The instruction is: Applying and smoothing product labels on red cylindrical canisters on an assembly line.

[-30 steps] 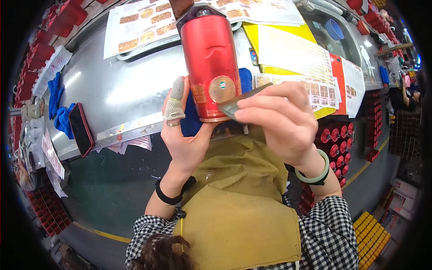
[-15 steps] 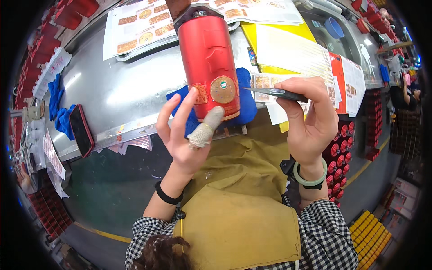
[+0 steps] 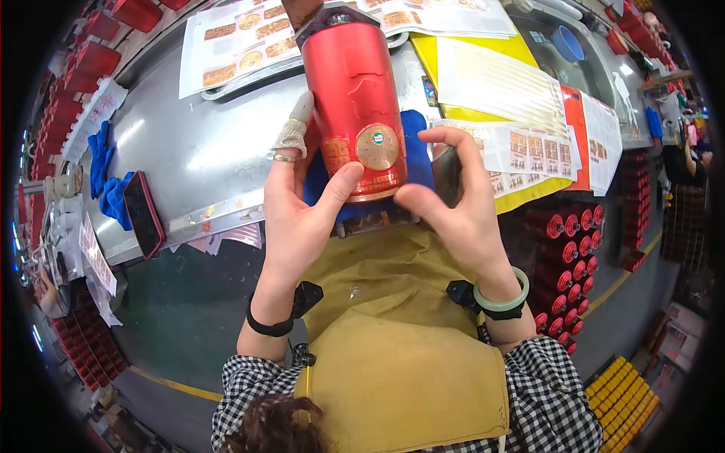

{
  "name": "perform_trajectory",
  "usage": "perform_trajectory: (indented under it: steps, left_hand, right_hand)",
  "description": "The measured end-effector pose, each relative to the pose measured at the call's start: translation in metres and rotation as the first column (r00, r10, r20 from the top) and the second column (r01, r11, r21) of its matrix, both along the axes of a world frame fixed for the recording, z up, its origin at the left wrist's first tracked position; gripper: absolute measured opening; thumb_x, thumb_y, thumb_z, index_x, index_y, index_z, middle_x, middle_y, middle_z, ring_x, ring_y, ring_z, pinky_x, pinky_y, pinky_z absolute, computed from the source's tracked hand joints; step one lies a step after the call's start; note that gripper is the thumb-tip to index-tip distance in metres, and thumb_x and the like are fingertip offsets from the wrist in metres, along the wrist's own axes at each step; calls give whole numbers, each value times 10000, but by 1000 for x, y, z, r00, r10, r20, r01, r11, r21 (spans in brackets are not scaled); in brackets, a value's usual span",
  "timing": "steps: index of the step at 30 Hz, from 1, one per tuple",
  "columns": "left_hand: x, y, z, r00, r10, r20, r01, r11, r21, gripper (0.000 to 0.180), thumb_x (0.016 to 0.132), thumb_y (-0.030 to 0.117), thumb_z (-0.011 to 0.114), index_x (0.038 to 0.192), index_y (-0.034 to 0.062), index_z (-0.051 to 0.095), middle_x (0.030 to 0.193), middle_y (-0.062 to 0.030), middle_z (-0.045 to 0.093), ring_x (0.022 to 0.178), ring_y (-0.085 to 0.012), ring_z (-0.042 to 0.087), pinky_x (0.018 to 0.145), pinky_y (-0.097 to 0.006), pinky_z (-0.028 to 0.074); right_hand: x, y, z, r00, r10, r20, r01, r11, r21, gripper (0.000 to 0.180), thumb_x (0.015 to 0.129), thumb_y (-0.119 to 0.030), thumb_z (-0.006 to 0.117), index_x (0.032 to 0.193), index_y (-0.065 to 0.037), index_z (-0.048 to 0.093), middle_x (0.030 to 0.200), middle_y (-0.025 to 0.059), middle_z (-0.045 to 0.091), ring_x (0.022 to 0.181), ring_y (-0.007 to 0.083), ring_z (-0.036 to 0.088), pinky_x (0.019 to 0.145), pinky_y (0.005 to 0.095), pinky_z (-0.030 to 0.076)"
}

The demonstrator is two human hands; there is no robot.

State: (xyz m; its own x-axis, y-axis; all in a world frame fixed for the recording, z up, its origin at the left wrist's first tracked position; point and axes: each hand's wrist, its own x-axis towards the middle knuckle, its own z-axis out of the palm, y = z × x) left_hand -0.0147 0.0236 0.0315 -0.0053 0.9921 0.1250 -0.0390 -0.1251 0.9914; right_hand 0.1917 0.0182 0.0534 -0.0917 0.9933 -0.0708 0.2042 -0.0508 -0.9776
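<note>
A red bottle (image 3: 353, 83) leans over the bench with its base toward me, resting on a blue cloth (image 3: 414, 143). Near its base are a round gold decal (image 3: 377, 149) and small gold printing. My left hand (image 3: 291, 215) curls around its lower left side, thumb pressed on the front near the base. One finger wears a pale cloth finger cover (image 3: 293, 132). Beside the lower right edge is my right hand (image 3: 470, 208), index finger and thumb apart. A dark grey piece, apparently the pointed metal tool (image 3: 447, 171), shows inside its curled fingers.
Printed decal sheets (image 3: 234, 49) lie on a tray behind the bottle. More sheets (image 3: 536, 151) and a yellow board (image 3: 430, 57) are at right. A phone (image 3: 143, 215) and blue gloves (image 3: 113, 204) lie at left. Stacked red cylinders (image 3: 563, 264) stand below the bench at right.
My left hand has shifted from open fingers at the bottle's front to a hold on its left side. My right hand has moved left to the bottle's base, its tool swung mostly out of sight.
</note>
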Motion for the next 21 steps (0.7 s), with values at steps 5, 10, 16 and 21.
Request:
perform_trajectory:
  steps: [5,10,16,21]
  left_hand:
    - [-7,2,2,998,-61,27,61,998,-11,761,972,19,711,1613,-46,305,1611,-195,416,1466,-270,452,1233,-444,355]
    - [-7,5,3,991,-88,99,90,996,-16,784,962,-13,703,1626,-20,288,1616,-183,398,1480,-269,427,1232,-463,370]
    - [-6,3,8,992,-99,75,102,994,-28,820,949,-14,713,1637,15,268,1629,-168,358,1477,-270,417,1233,-470,375]
    - [-10,1,6,986,-116,122,123,991,-56,820,955,-32,692,1644,33,252,1657,-169,315,1515,-291,368,1237,-475,370]
  right_hand:
    - [0,1,-4,981,-11,191,-27,980,195,683,701,-235,981,1185,-41,539,1083,105,608,997,263,604,909,375,489]
    - [-1,3,-6,966,-45,254,-14,974,227,644,705,-195,965,1157,-35,536,1070,111,609,994,283,613,894,387,491]
    - [-3,0,-3,973,-35,228,-4,986,169,604,722,-183,951,1140,-29,543,1058,121,609,970,307,614,875,395,493]
    - [-5,-2,-4,971,-29,236,-11,986,164,570,740,-179,940,1127,-22,552,1059,129,611,971,318,619,867,406,496]
